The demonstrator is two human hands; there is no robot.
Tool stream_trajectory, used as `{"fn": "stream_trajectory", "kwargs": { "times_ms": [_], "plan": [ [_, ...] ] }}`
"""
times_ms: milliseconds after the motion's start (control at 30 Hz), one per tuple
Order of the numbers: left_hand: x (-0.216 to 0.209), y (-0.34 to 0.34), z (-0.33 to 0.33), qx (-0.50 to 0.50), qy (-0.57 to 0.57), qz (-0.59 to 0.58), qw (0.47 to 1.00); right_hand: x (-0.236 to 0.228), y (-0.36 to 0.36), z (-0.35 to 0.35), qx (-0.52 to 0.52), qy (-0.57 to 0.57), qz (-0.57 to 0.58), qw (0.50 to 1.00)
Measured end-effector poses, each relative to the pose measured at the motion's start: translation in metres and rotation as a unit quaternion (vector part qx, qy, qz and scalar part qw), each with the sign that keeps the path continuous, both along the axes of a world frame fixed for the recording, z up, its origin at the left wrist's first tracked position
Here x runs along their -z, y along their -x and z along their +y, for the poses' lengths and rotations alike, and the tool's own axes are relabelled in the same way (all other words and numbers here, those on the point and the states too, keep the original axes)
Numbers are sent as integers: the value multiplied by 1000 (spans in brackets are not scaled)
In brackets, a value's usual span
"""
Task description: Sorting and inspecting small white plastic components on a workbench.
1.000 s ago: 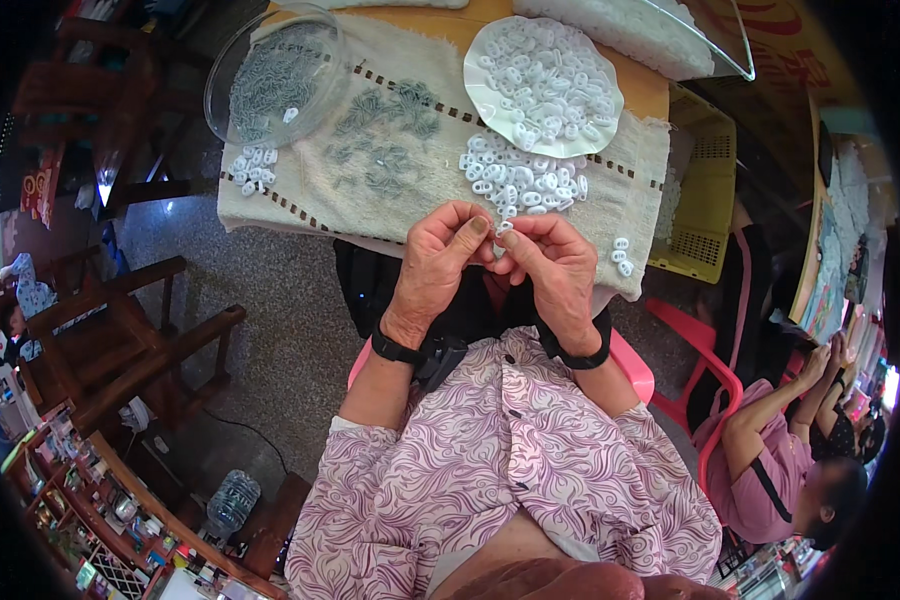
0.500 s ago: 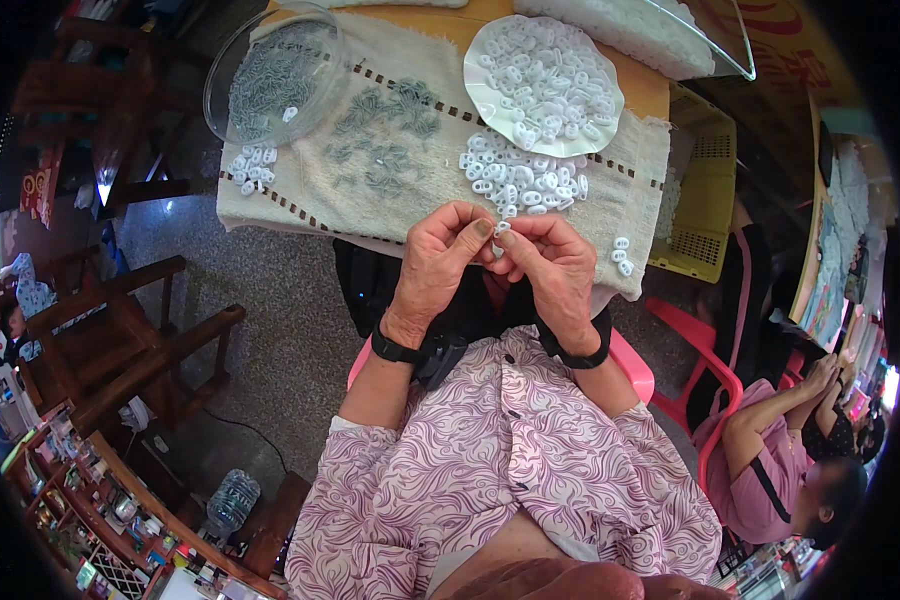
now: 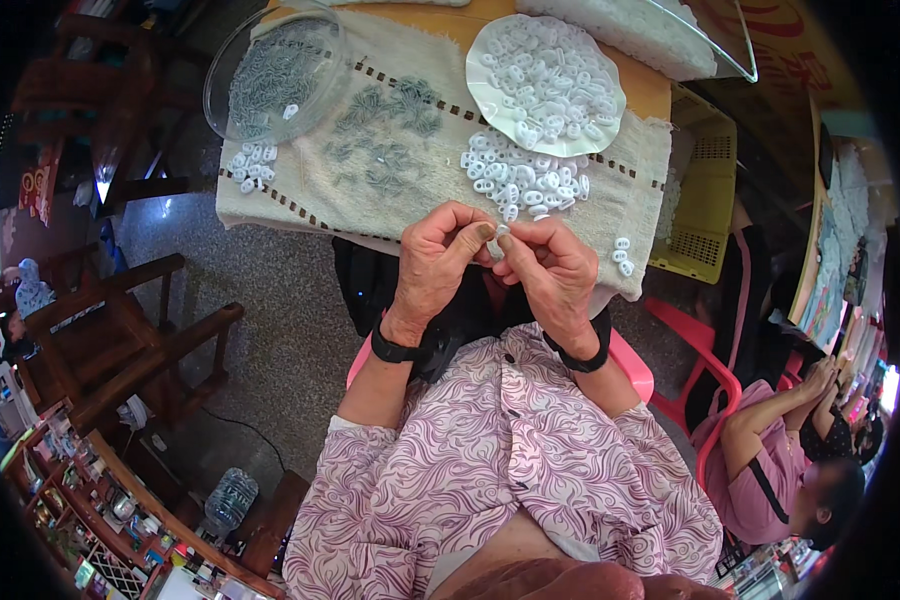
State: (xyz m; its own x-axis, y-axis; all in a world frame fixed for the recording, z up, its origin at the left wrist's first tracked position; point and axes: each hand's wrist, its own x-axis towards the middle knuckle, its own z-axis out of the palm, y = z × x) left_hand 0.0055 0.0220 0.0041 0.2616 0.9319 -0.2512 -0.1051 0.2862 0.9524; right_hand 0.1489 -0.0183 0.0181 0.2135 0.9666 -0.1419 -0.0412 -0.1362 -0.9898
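My left hand (image 3: pixel 438 262) and my right hand (image 3: pixel 552 268) meet at the near edge of the cloth, thumbs and forefingers pinched together. Between the fingertips is a small white plastic piece (image 3: pixel 501 229), mostly covered; it resembles the oval two-holed cord locks about. Just beyond my hands lies a heap of white cord locks (image 3: pixel 525 180). Behind it, a pale scalloped plate (image 3: pixel 562 151) holds many more. Small grey springs (image 3: pixel 385 165) lie loose on the cloth to the left, and others fill a clear round bowl (image 3: pixel 211 95).
A beige cloth (image 3: pixel 315 185) covers the table. A few cord locks (image 3: pixel 252 168) sit at its left, and 3 more (image 3: pixel 622 257) at its right. A yellow crate (image 3: pixel 708 140) stands right of the table. A wooden chair (image 3: pixel 135 350) is left; a person in pink (image 3: pixel 755 435) sits right.
Both hands stay nearly in place, with a slight shift of the fingers. The held piece is turned a little and more covered. Some cord locks at the heap's near left edge have shifted.
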Motion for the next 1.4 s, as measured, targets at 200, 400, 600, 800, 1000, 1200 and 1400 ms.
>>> {"fn": "stream_trajectory", "kwargs": {
  "times_ms": [200,400,600,800,1000,1200,1400],
  "plan": [
    [-3,1,0,14,-24,21,999,-2,3,0,2,-35,-26,999],
    [0,-2,-1,18,-31,22,999,-2,2,0,-2,-43,-54,998],
    [-2,-3,-3,-7,-5,-6,1000,-7,-2,2,-4,17,86,996],
    [-2,-3,-4,12,-25,-8,1000,-4,-4,0,11,20,102,995],
    [2,-9,-6,-24,-48,14,998,-4,-3,-1,1,20,80,997],
    [1,-11,-6,-25,-83,49,995,3,-1,-2,5,-34,2,999],
    [0,-11,-6,-22,-106,69,992,3,2,-3,9,-52,-15,998]
  ]
}}
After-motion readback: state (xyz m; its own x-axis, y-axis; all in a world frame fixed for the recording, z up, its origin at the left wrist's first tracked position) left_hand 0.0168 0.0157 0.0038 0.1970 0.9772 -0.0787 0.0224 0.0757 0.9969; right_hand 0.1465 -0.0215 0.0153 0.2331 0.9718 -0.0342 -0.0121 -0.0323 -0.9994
